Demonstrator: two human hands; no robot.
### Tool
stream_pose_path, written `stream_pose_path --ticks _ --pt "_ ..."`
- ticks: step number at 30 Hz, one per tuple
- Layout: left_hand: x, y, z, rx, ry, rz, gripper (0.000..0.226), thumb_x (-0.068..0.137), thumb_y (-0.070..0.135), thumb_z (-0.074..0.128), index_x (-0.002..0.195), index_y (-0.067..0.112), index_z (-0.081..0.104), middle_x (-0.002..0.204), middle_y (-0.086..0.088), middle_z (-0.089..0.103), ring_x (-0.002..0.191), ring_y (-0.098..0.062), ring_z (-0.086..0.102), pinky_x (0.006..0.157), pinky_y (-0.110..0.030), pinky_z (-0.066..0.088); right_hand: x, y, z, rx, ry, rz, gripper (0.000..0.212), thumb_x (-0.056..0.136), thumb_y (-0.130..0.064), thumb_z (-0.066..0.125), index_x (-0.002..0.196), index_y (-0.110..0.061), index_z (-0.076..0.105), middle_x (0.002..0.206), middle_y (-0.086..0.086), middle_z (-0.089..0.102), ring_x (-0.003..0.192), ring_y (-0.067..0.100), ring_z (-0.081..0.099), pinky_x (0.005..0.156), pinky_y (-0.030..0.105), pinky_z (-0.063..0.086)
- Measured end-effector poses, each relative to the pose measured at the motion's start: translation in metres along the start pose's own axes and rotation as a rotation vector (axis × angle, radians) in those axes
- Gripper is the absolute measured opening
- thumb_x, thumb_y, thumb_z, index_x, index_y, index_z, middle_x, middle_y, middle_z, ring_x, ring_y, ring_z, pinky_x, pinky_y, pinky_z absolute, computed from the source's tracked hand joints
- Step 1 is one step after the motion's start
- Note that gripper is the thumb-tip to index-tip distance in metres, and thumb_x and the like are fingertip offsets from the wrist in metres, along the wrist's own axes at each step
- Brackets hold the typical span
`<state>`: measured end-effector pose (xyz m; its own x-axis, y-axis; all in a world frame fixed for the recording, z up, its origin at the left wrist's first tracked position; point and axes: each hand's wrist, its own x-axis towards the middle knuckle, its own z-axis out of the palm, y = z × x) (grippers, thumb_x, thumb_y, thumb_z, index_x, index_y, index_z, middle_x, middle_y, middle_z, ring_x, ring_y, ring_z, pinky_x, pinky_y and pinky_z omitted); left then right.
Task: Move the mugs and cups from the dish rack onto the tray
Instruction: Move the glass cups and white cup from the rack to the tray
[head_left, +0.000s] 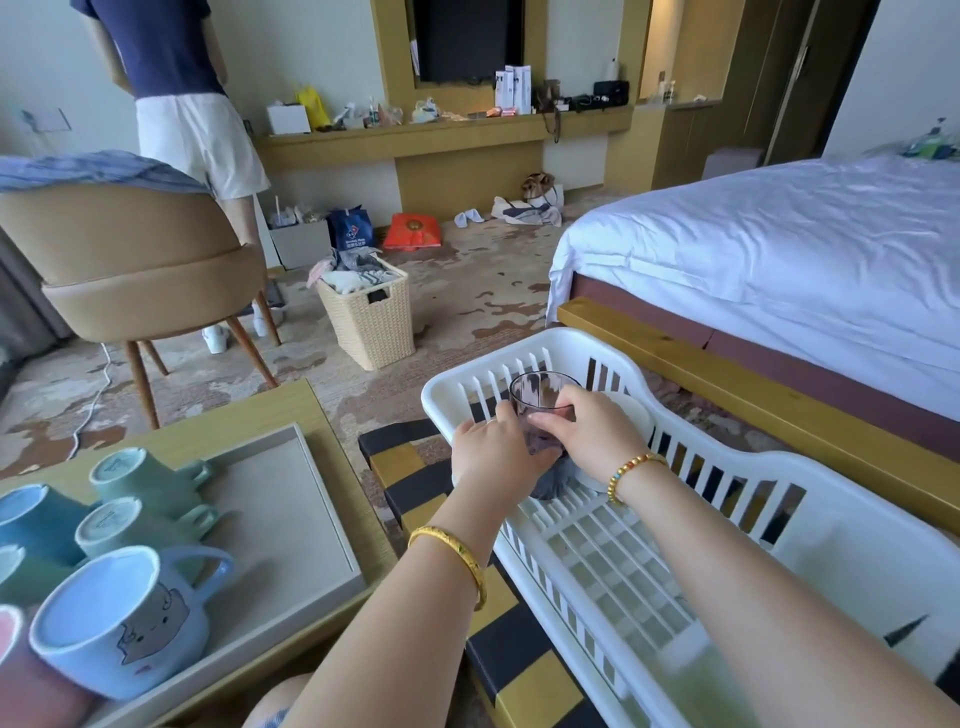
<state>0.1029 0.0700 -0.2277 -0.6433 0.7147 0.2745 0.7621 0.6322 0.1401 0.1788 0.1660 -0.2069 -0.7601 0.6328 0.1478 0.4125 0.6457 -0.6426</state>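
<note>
A clear purple-tinted glass cup (540, 402) stands upright in the far end of the white dish rack (727, 499). My left hand (493, 457) and my right hand (597, 426) both grip it from either side. Behind my right hand a white plate or bowl (636, 415) lies in the rack, partly hidden. The grey tray (291, 509) sits on the low table to the left. It holds several upside-down mugs: a blue cartoon mug (124, 623), two pale green mugs (140, 473) and a darker blue one (36, 519).
The rack rests on a black-and-yellow checked stool (410, 467). A bed (779, 260) with a wooden frame is to the right. A tan chair (145, 270), a wicker laundry basket (369, 312) and a standing person (182, 93) are farther back left.
</note>
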Motion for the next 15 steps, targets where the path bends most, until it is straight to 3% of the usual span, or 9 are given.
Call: stream_pose_path --ticks 4,8,11,13,15 --pt "-0.001 -0.002 0.000 -0.019 0.002 -0.008 0.058 0.086 0.060 0.045 0.117 0.011 0.040 0.094 -0.002 0.068 0.089 -0.022 0.065 0.087 -0.029 0.037 -0.001 -0.005 -0.001 0.089 0.099 0.016 0.029 0.089 -0.043 0.053 0.083 -0.015 0.048 0.066 -0.007 0.049 0.057 0.004 0.045 0.046 0.022 0.026" --pt "-0.002 -0.001 -0.002 -0.048 0.019 -0.024 0.054 0.088 0.058 0.043 0.116 0.011 0.041 0.089 -0.003 0.069 0.085 -0.023 0.064 0.080 -0.028 0.036 -0.001 -0.010 -0.008 0.173 0.237 -0.033 0.025 0.090 -0.042 0.052 0.083 -0.018 0.048 0.071 -0.009 0.051 0.061 0.003 0.047 0.047 0.021 0.029" --pt "-0.002 -0.002 -0.002 -0.095 0.011 -0.030 0.058 0.089 0.059 0.039 0.122 0.012 0.038 0.102 -0.002 0.069 0.093 -0.023 0.064 0.087 -0.030 0.037 -0.002 -0.013 -0.015 0.301 0.345 -0.041 0.025 0.090 -0.043 0.051 0.078 -0.021 0.046 0.071 -0.010 0.052 0.064 0.006 0.050 0.049 0.018 0.035" --pt "-0.003 -0.001 -0.003 -0.130 0.021 -0.044 0.065 0.089 0.062 0.036 0.130 0.011 0.033 0.106 -0.002 0.069 0.096 -0.024 0.064 0.091 -0.031 0.037 -0.002 -0.016 -0.018 0.487 0.355 0.001 0.024 0.091 -0.043 0.050 0.075 -0.025 0.044 0.071 -0.010 0.052 0.069 0.011 0.056 0.061 0.018 0.047" --pt "-0.006 0.000 -0.007 -0.189 0.023 -0.078 0.076 0.088 0.063 0.037 0.140 0.010 0.022 0.109 -0.005 0.068 0.101 -0.027 0.062 0.093 -0.032 0.038 -0.001 -0.019 -0.019 0.770 0.299 0.084 0.024 0.092 -0.042 0.049 0.076 -0.025 0.046 0.080 -0.003 0.057 0.081 0.019 0.061 0.076 0.032 0.055"
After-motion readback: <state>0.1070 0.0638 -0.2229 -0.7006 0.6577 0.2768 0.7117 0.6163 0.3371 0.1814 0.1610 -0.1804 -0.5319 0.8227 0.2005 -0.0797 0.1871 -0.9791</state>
